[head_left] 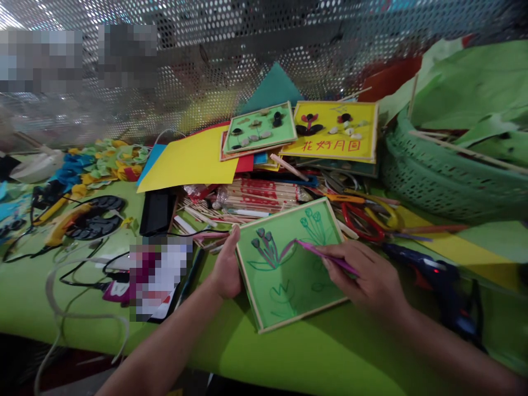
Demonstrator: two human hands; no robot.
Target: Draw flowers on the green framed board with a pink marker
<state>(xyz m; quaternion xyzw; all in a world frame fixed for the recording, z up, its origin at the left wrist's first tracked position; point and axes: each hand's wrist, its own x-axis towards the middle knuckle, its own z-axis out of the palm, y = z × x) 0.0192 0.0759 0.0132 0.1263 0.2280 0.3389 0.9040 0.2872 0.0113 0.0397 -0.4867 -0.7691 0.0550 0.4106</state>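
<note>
A green picture board with a light wooden frame (297, 286) lies on the green table (289, 357). Flower stems are drawn on it, and small dark pieces sit at the upper left. My left hand (226, 267) grips the board's left edge, thumb on the frame. My right hand (365, 275) rests on the board's right side and holds a thin purple pen (325, 254), whose tip points at the drawn stems near the board's middle.
Behind the board lie bundled wooden sticks (264, 193), red and yellow scissors (367, 217), yellow paper (192, 162) and two finished framed pictures (336, 132). A blue glue gun (437, 280) lies at right, a green basket (445, 176) behind it. Cables and another glue gun (68, 220) are at left.
</note>
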